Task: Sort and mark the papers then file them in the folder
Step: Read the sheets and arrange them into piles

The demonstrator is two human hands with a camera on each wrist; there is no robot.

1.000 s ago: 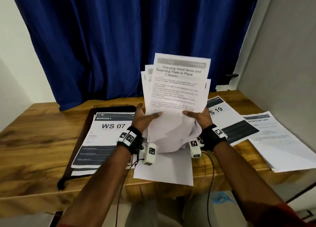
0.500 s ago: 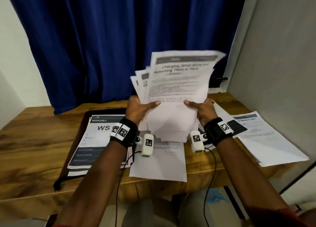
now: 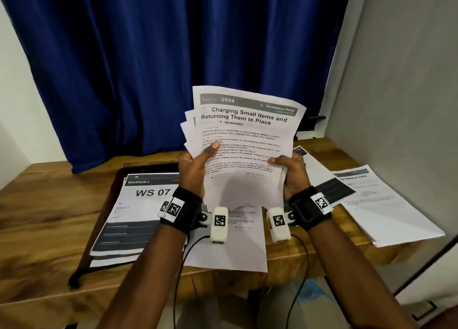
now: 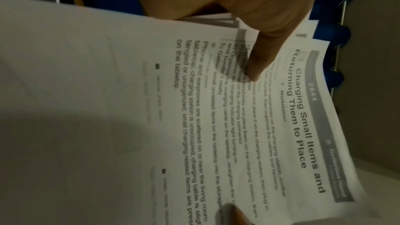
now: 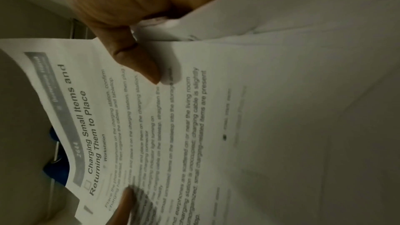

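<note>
- A wooden surface [image 3: 49, 204] stands before a blue curtain [image 3: 148, 68], with a grey wall [image 3: 409, 105] at the right.
- A dark folder [image 3: 109, 204] lies open at the left of the surface, carrying a stack of sheets whose top page [image 3: 138, 212] reads "BEDROOM 3" and "WS 07".
- A single white sheet [image 3: 230, 249] lies at the near edge, partly overhanging it, below the raised wrists.
- At the right a second pile [image 3: 386, 209] rests near the edge; another printed page [image 3: 329, 187] lies between it and the right wrist, partly hidden.
- The sheaf of papers [image 3: 245, 135] is held upright above the middle of the surface, its pages fanned at the upper left; the front one is headed "Charging Small Items and Returning Them to Place".
- The left hand [image 3: 195, 165] holds the sheaf's left edge, its grip pinching the pages, thumb [image 4: 257, 64] pressed on the printed face.
- The right hand [image 3: 292, 172] holds the right edge the same way, grip pinching, thumb [image 5: 142, 64] flat on the front page.
- Both forearms rise from below, each wrist wearing a black band with a white camera unit.
</note>
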